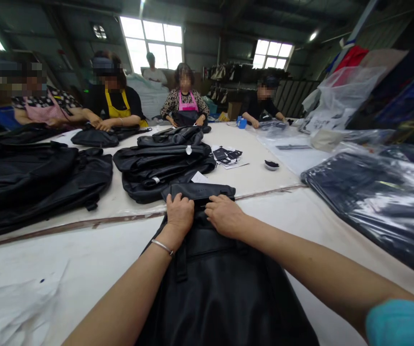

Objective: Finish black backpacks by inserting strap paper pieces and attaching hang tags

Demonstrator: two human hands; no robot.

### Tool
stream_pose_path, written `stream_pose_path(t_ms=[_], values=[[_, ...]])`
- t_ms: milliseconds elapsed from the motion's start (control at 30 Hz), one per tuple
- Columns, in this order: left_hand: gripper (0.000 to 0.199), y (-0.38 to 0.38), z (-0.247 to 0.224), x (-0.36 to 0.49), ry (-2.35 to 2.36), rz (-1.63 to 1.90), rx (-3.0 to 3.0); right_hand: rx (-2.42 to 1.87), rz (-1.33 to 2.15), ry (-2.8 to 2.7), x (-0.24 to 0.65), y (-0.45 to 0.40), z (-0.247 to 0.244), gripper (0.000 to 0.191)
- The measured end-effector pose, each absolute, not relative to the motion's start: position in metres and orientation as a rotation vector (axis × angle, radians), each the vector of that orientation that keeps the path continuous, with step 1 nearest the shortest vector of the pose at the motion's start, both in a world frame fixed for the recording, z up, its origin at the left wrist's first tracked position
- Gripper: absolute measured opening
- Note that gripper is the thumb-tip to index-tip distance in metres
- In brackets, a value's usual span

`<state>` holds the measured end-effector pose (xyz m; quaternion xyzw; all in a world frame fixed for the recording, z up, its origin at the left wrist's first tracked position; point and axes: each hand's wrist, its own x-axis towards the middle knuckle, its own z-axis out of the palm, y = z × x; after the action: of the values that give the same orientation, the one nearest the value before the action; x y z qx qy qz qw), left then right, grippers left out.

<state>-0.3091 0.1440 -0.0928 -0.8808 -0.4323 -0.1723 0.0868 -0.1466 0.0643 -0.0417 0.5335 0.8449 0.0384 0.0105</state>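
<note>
A black bag [221,288] lies on the white table in front of me, its top flap pointing away from me. My left hand [180,211], with a silver bangle on its wrist, has its fingers closed on the left part of the flap. On the right, my right hand [223,215] grips the lower edge of the same flap [203,191], with its fingers bent over it. Part of the bag's opening under the flap is hidden by my hands. Just beyond the flap is a stack of black bags [163,166] with white tags.
More black bags [30,178] cover the left side. Plastic-wrapped dark goods [372,202] lie right. Black and white cards [228,156] and a small dish [271,165] sit mid-table. Clear plastic [19,307] lies near left. Several people work across the table [257,182].
</note>
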Motion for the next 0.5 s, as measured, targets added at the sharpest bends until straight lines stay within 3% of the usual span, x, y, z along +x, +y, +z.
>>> stream_pose_path(t_ms=[233, 500], values=[[0.024, 0.155, -0.078, -0.345, -1.208, -0.931, -2.847, 1.773, -0.499, 2.423, -0.159, 0.074, -0.084, 0.079], [0.019, 0.124, -0.086, -0.392, -1.347, -1.108, -2.735, 1.742, -0.578, 2.562, -0.171, 0.063, -0.072, 0.073]])
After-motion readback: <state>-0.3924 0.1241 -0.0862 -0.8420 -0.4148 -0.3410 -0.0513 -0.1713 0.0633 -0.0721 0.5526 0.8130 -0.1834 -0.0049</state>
